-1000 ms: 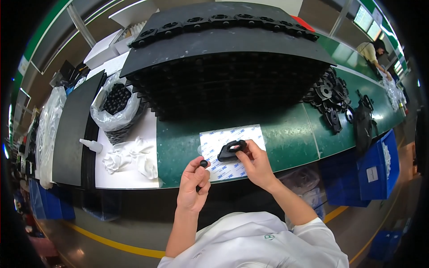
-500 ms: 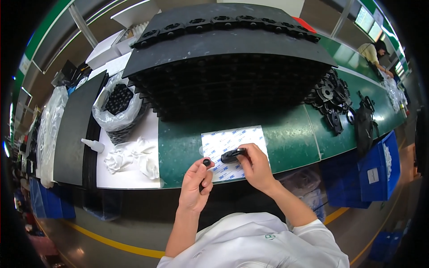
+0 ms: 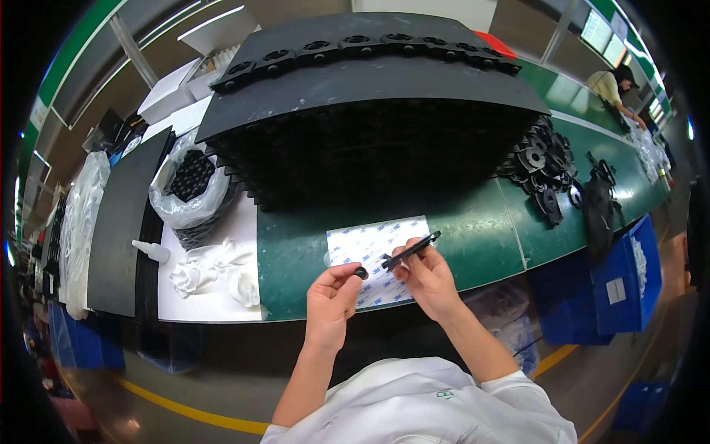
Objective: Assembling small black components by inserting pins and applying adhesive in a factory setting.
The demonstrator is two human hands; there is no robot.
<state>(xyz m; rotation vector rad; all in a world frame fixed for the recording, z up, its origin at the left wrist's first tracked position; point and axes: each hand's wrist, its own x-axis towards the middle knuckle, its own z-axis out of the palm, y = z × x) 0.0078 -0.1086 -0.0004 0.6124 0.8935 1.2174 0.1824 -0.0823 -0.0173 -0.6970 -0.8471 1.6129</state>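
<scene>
- Head view: the left hand (image 3: 330, 297) pinches a small black round piece (image 3: 361, 272) between thumb and fingertips, closed on it, just above the near edge of the green bench (image 3: 458, 229).
- The right hand (image 3: 429, 280) is closed around a flat black plastic part (image 3: 410, 251), which it holds on edge and tilted, its far end higher and pointing to the right. The two hands are close together; the round piece sits just beside the lower end of the flat part, and I cannot tell whether they touch.
- Both things hang over a white backing sheet (image 3: 370, 244) with blue print, which lies flat on the bench.
- Behind the sheet stands a tall stack of black trays (image 3: 377, 148), with a row of black ring-shaped parts (image 3: 355, 46) along its top.
- To the left, on a white sheet, lie crumpled white gloves (image 3: 211, 268), a small white squeeze bottle (image 3: 151, 251) and a clear bag of black parts (image 3: 190, 185).
- To the right, a loose heap of black moulded parts (image 3: 543, 166) lies on the bench, and a blue bin (image 3: 621, 274) sits at its near edge.
- Far right, another person (image 3: 614, 83) bends over the bench.
</scene>
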